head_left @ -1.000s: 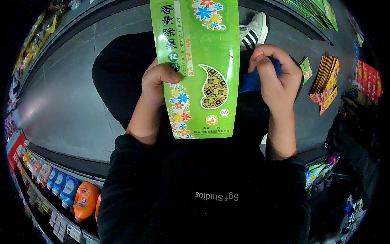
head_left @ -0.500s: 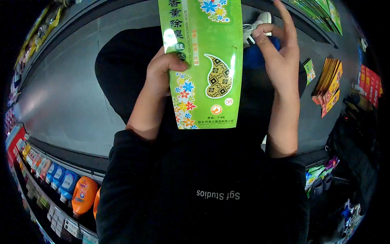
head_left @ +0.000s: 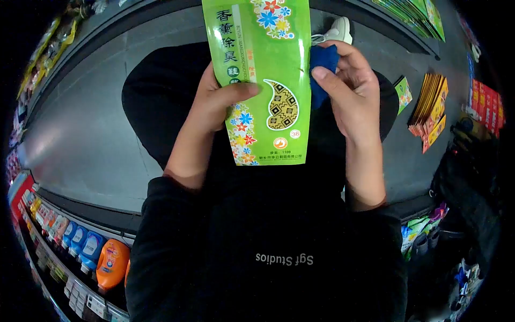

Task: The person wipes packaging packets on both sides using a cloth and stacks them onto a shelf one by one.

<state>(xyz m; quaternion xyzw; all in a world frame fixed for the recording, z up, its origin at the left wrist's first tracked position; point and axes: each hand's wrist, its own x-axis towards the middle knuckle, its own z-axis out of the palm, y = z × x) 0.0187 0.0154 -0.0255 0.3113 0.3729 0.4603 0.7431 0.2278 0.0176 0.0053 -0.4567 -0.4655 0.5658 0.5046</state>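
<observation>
A green insole packet (head_left: 268,107) with flower prints and a paisley-shaped patterned window is held up in front of me. My left hand (head_left: 217,102) is closed on its left edge, thumb lying across the front and fingers hidden behind. My right hand (head_left: 354,88) pinches a dark blue cloth (head_left: 325,56) between thumb and fingers, right against the packet's right edge. Part of the cloth is hidden behind the packet.
Stacks of orange-yellow packets (head_left: 432,104) and a small green packet (head_left: 403,95) lie on the grey floor (head_left: 91,123) at the right. More green packets (head_left: 416,16) are at the upper right. Orange and blue bottles (head_left: 112,263) line the shelf at lower left. A white shoe (head_left: 340,31) shows beyond the packet.
My right hand has moved left and closed on the blue cloth, bringing it to the packet's edge. The packet has shifted slightly left, with my left thumb farther across its front.
</observation>
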